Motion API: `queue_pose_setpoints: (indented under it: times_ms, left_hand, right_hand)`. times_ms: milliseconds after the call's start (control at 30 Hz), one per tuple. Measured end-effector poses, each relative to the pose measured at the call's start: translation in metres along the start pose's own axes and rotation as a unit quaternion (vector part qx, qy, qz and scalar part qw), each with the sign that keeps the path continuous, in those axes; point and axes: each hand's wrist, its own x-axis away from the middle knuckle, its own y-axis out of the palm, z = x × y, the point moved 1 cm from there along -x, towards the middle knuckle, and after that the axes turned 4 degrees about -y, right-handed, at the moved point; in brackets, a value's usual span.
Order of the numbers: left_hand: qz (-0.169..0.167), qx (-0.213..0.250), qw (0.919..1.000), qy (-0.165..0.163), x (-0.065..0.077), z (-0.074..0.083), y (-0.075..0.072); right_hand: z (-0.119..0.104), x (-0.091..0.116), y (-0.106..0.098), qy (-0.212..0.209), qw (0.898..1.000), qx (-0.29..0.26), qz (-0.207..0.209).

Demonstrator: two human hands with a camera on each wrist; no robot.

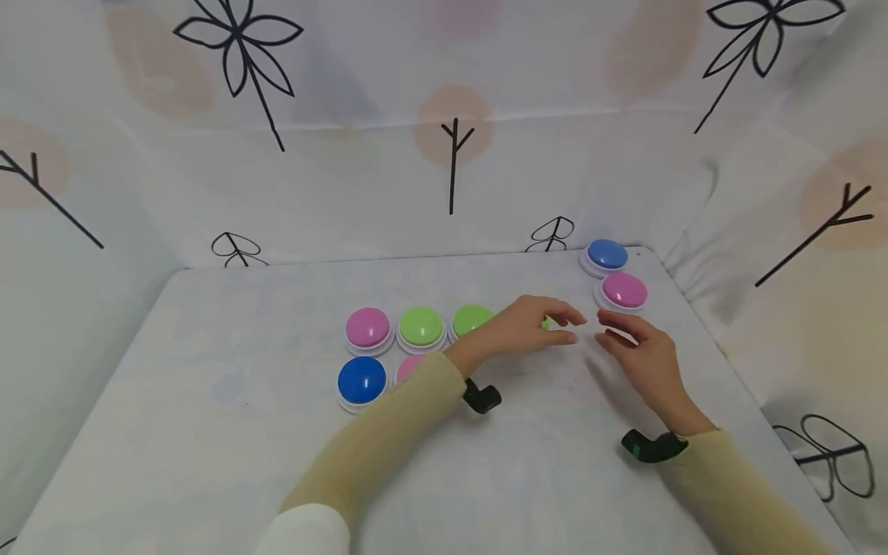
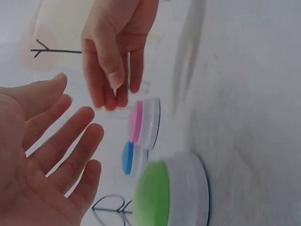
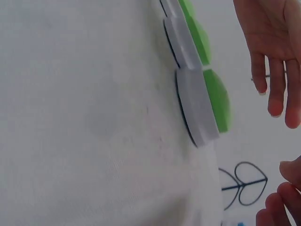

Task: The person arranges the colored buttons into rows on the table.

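Note:
My left hand (image 1: pixel 519 327) hovers over the row of dome push buttons, its fingers pointing right and holding nothing. Facing it, my right hand (image 1: pixel 647 364) hangs in the air with fingers loosely bent and nothing between them. Beneath the left hand is a green button (image 2: pixel 153 194) on a white base, mostly covered in the head view. Another green button (image 1: pixel 472 318) is partly hidden by that hand. Just beyond the right fingertips sits a pink button (image 1: pixel 624 290), with a blue button (image 1: pixel 607 253) behind it.
Left of the hands stand a pink button (image 1: pixel 368 328) and a green button (image 1: pixel 420 327). Nearer are a blue button (image 1: pixel 362 380) and a pink button (image 1: pixel 408 368) half hidden by the left sleeve. Patterned cloth (image 1: pixel 361 185) walls the white table (image 1: pixel 229 455).

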Motion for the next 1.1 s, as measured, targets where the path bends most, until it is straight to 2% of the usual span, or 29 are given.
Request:
queue_pose_setpoints:
  times_ms: [133, 267, 433, 567, 700, 900, 1100]
  left_hand:
    - [0.002, -0.002, 0.9999, -0.015, -0.025, 0.006, 0.015]
    - [-0.012, -0.003, 0.9994, -0.033, -0.044, 0.01, 0.028]
    - [-0.025, -0.027, 0.9974, -0.062, -0.071, 0.018, 0.042]
    - [-0.012, -0.032, 0.9946, -0.097, -0.091, 0.018, 0.047]
    - [-0.007, -0.032, 0.9929, -0.114, -0.105, 0.014, 0.049]
    - [-0.01, -0.028, 0.9921, -0.122, -0.117, 0.005, 0.053]
    - [0.001, -0.039, 0.9911, -0.128, -0.118, -0.001, 0.053]
  right_hand:
    - [0.009, -0.003, -0.015, 0.032, 0.999, 0.018, 0.031]
    - [0.021, -0.004, -0.03, 0.092, 0.994, 0.026, 0.044]
    - [0.042, -0.01, -0.053, 0.166, 0.983, 0.04, 0.066]
    - [0.059, -0.021, -0.064, 0.219, 0.972, 0.013, 0.085]
    - [0.07, -0.027, -0.069, 0.247, 0.967, -0.013, 0.068]
    - [0.076, -0.031, -0.065, 0.274, 0.961, -0.022, -0.008]
    - [0.081, -0.034, -0.058, 0.245, 0.969, -0.011, -0.032]
